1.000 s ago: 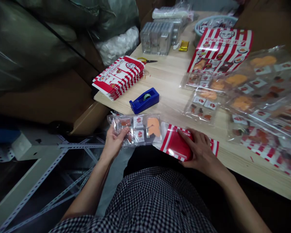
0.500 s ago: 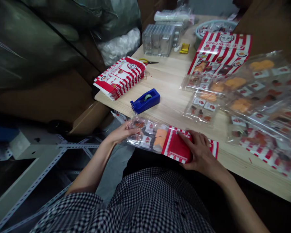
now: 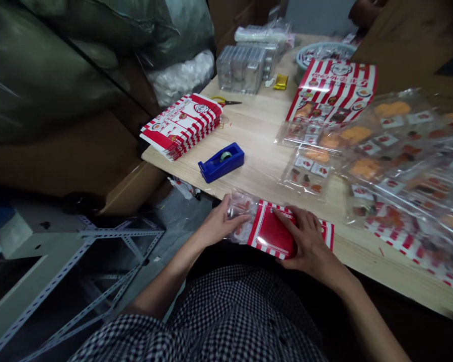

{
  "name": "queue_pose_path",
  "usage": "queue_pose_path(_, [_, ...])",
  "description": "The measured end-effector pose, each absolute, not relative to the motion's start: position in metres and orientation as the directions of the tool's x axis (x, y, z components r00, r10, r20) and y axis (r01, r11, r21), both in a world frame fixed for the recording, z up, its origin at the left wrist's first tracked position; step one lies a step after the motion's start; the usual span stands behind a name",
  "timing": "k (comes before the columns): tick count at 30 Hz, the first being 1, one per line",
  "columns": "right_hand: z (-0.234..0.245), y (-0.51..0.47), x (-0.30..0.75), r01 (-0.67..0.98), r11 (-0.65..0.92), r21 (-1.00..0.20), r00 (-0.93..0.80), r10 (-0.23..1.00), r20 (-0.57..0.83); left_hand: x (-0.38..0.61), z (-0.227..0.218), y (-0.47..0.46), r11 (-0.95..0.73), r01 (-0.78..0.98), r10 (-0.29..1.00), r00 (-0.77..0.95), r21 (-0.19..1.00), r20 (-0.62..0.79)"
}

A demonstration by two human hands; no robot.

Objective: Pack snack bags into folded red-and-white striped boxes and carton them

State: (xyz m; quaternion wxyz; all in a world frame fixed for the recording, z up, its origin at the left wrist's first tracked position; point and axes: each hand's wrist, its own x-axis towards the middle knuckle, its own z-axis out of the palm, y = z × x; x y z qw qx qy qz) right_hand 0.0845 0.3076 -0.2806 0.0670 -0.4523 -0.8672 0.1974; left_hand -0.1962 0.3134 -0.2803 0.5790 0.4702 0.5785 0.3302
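Observation:
At the table's front edge, my left hand [image 3: 218,222] grips the outer end of a clear plastic pack [image 3: 242,207], thumb on top. Small brown pieces show through that end. The rest of the pack is hidden inside a red-and-white striped card sleeve [image 3: 269,232]. My right hand [image 3: 308,247] is closed around the sleeve's right part, with its fingers over the top and the thumb along the near edge. Beyond them stands a blue tape dispenser [image 3: 222,163], apart from both hands.
A stack of striped cards [image 3: 183,123] lies on the table's left, near yellow-handled scissors [image 3: 226,101]. Clear plastic cases [image 3: 239,70], a yellow packet [image 3: 281,82] and a basin [image 3: 301,70] stand farther back. Filled clear packs [image 3: 392,146] cover the right side.
My left hand has moved right with the pack, which has slid deeper into the sleeve. The orange pieces and most white labels are now hidden. My right hand keeps its hold.

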Motion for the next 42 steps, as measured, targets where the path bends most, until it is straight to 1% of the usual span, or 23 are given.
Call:
queue_pose_path(2, [-0.278,0.305,0.085,0.769,0.49,-0.411,-0.551,0.833,-0.037,-0.209,-0.264,0.315,0.271,0.249,0.957,0.037,0.93,-0.289])
queue_pose_path(4, [-0.275,0.301,0.081,0.777,0.474,-0.414,-0.523,0.852,-0.008,-0.219,-0.25,0.315,0.255,0.287,0.965,-0.015,0.923,-0.262])
queue_pose_path(7, [-0.269,0.294,0.068,0.769,0.464,-0.439,-0.498,0.866,0.042,-0.215,-0.237,0.311,0.244,0.323,0.967,-0.009,0.914,-0.255])
queue_pose_path(9, [-0.266,0.289,0.058,0.768,0.447,-0.459,-0.466,0.881,0.079,-0.203,-0.23,0.309,0.163,0.382,0.978,0.058,0.91,-0.199])
queue_pose_path(11, [-0.263,0.285,0.052,0.778,0.423,-0.465,-0.426,0.899,0.104,-0.189,-0.222,0.311,0.038,0.42,0.973,0.192,0.907,-0.13])
queue_pose_path(13, [-0.262,0.282,0.05,0.796,0.388,-0.465,-0.377,0.918,0.121,-0.18,-0.212,0.315,-0.072,0.414,0.938,0.337,0.908,-0.079])
queue_pose_path(15, [-0.263,0.277,0.048,0.806,0.336,-0.487,-0.301,0.941,0.151,-0.174,-0.202,0.319,-0.161,0.411,0.899,0.436,0.897,-0.038])
queue_pose_path(17, [-0.264,0.272,0.044,0.809,0.26,-0.527,-0.18,0.963,0.199,-0.168,-0.196,0.319,-0.267,0.453,0.888,0.459,0.851,0.034])
queue_pose_path(19, [-0.263,0.268,0.037,0.79,0.167,-0.59,-0.031,0.972,0.233,-0.161,-0.195,0.316,-0.331,0.513,0.915,0.381,0.791,0.136])
queue_pose_path(20, [-0.262,0.268,0.032,0.772,0.123,-0.624,0.045,0.968,0.248,-0.156,-0.197,0.314,-0.325,0.52,0.933,0.311,0.79,0.179])
queue_pose_path(21, [-0.26,0.268,0.029,0.75,0.091,-0.656,0.115,0.957,0.265,-0.151,-0.201,0.313,-0.293,0.491,0.951,0.239,0.821,0.196])
queue_pose_path(23, [-0.255,0.273,0.026,0.71,0.06,-0.701,0.226,0.924,0.308,-0.14,-0.208,0.315,-0.181,0.295,0.975,0.181,0.938,0.132])
queue_pose_path(25, [-0.246,0.282,0.031,0.688,0.069,-0.723,0.283,0.891,0.354,-0.132,-0.21,0.324,-0.061,0.042,0.963,0.265,0.997,0.048])
queue_pose_path(26, [-0.241,0.286,0.038,0.668,0.088,-0.739,0.288,0.885,0.366,-0.13,-0.208,0.33,-0.031,-0.035,0.949,0.311,0.999,0.04])
queue_pose_path(27, [-0.235,0.29,0.047,0.633,0.114,-0.765,0.286,0.884,0.369,-0.13,-0.203,0.337,-0.034,-0.06,0.936,0.348,0.998,0.053])
queue_pose_path(29, [-0.223,0.293,0.067,0.503,0.163,-0.849,0.274,0.902,0.335,-0.132,-0.189,0.348,-0.106,-0.002,0.906,0.412,0.994,0.098])
queue_pose_path(31, [-0.212,0.29,0.086,0.314,0.141,-0.939,0.273,0.934,0.231,-0.136,-0.179,0.351,-0.146,0.064,0.864,0.495,0.987,0.096])
queue_pose_path(32, [-0.209,0.286,0.092,0.22,0.095,-0.971,0.284,0.946,0.157,-0.136,-0.178,0.349,-0.117,0.064,0.841,0.538,0.991,0.065])
queue_pose_path(34, [-0.211,0.276,0.097,0.061,-0.024,-0.998,0.292,0.956,-0.005,-0.133,-0.188,0.337,0.025,0.014,0.823,0.567,1.0,-0.029])
queue_pose_path(35, [-0.216,0.272,0.096,-0.002,-0.078,-0.997,0.288,0.955,-0.075,-0.131,-0.199,0.329,0.105,-0.021,0.843,0.533,0.994,-0.078])
queue_pose_path(37, [-0.233,0.264,0.09,-0.103,-0.167,-0.98,0.247,0.951,-0.188,-0.125,-0.226,0.31,0.198,-0.073,0.914,0.373,0.977,-0.157])
queue_pose_path(40, [-0.268,0.259,0.076,-0.177,-0.261,-0.949,0.125,0.95,-0.285,-0.12,-0.265,0.284,0.174,-0.039,0.98,0.108,0.984,-0.169])
queue_pose_path(42, [-0.287,0.257,0.068,-0.178,-0.294,-0.939,0.037,0.952,-0.305,-0.121,-0.279,0.275,0.121,0.047,0.991,0.048,0.992,-0.123])
